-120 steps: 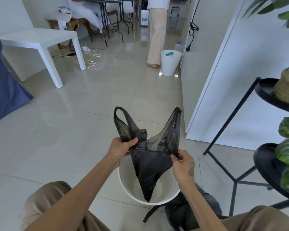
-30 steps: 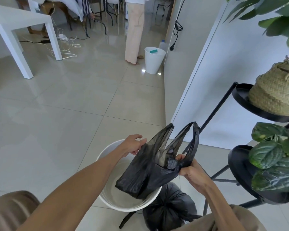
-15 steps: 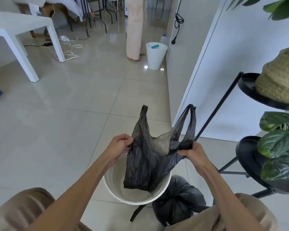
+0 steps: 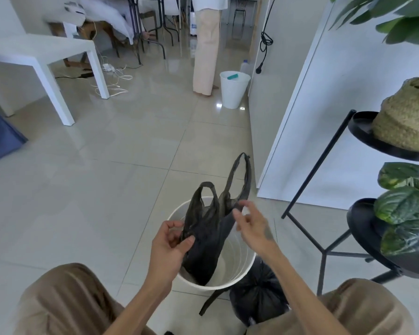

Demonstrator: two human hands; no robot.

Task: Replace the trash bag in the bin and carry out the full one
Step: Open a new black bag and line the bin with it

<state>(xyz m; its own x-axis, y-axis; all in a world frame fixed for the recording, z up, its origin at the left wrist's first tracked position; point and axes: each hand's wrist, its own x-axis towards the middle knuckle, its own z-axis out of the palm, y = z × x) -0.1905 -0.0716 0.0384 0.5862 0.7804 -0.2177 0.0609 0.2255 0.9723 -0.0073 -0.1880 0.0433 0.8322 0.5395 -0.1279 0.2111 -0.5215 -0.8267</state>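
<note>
The old liner is already out: a full, knotted black bag (image 4: 258, 296) sits on the floor (image 4: 107, 189), touching the near right side of the white bin (image 4: 246, 267), with a dark strap trailing from it toward the near edge of the view. It has not been carried out yet. The bin's inner wall shows bare and pale, so the lining step is only half begun.

The fresh bag (image 4: 207, 238) hangs over the bin's mouth with its lower end dipping inside, its bottom tip near the bin's near wall. It is thin, dark and slightly see-through, still narrow and creased rather than spread open. Its two loop handles stand upward, the right one taller than the left. No part of it is folded over the rim.

The left hand (image 4: 168, 247) pinches the bag's left edge, fingers (image 4: 188, 241) closed on the film. The right hand (image 4: 250, 224) is beside the bag's right handle with its fingers spread and loose; it seems to grip nothing, though contact with the film is hard to rule out.

What is left, as I judge it: opening the mouth wide, pushing the body down into the bin, turning the top edge over the rim, then lifting the full bag away.
</note>
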